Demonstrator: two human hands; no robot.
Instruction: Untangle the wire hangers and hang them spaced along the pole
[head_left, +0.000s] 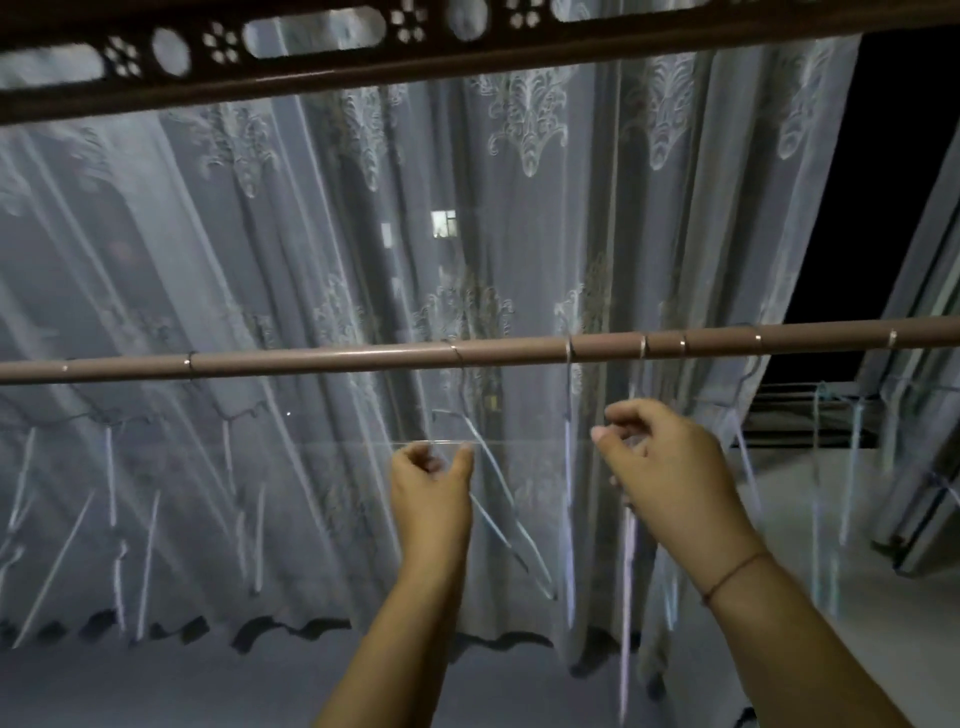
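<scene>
Below the pole (363, 360), both hands are raised among hangers seen against a sheer curtain (519, 208). The left hand (431, 486) is curled, thumb and forefinger pressed together on a thin wire (485, 470) of the hanger whose hook (457, 352) sits on the pole. The right hand (670, 467) is closed loosely at the next hanger (569, 467); whether a wire is actually pinched there cannot be told through the blur. Other hooks are already seen on the pole: spaced to the left, bunched more closely to the right.

The step in hand is judged to be separating two neighbouring hangers. It is best done by steadying one frame while the other is turned until the crossed wires are freed, then sliding its hook along the pole into the open stretch on the left. Pulling straight apart should be avoided, since thin wire is easily bent.

No brand, label or writing can be read anywhere.
</scene>
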